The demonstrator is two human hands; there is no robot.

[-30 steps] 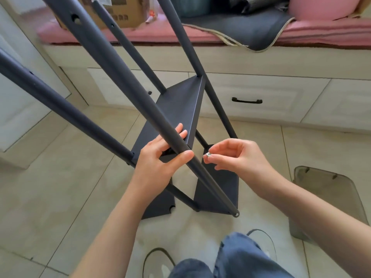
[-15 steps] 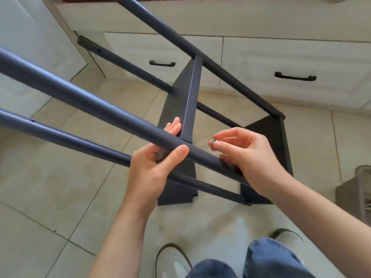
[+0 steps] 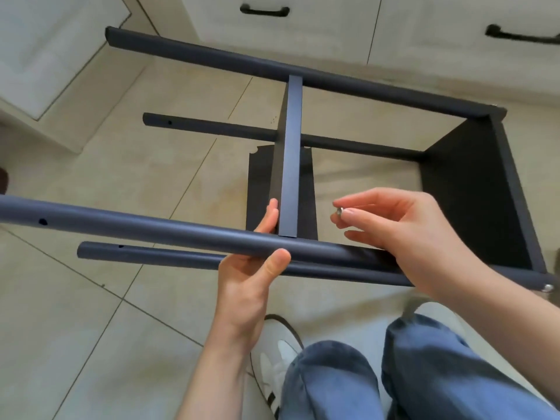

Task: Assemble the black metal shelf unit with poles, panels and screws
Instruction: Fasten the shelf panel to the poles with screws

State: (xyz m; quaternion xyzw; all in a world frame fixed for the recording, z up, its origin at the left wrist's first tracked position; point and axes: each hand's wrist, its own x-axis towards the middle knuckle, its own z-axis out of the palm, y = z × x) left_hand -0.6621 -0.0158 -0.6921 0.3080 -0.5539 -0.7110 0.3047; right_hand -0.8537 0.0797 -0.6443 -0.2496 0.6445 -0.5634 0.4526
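Observation:
The black shelf frame lies on its side over the tiled floor, with several poles running left to right. My left hand (image 3: 251, 268) grips the nearest upper pole (image 3: 136, 227), thumb in front and fingertips behind, beside the middle panel (image 3: 291, 159), which I see edge-on. My right hand (image 3: 403, 228) pinches a small silver screw (image 3: 339, 211) just right of that panel, above the pole. An end panel (image 3: 472, 195) closes the frame at the right. A silver screw head (image 3: 548, 287) shows at the pole's right end.
White drawer fronts with black handles (image 3: 264, 10) run along the back. A white cabinet corner (image 3: 45, 86) juts in at the left. My jeans-clad legs (image 3: 424, 374) and a white shoe (image 3: 277, 359) fill the bottom of the view.
The frame has tipped from slanting upward to nearly level, and the view has swung down. My right hand has lifted the screw away from the pole. My left hand keeps its grip.

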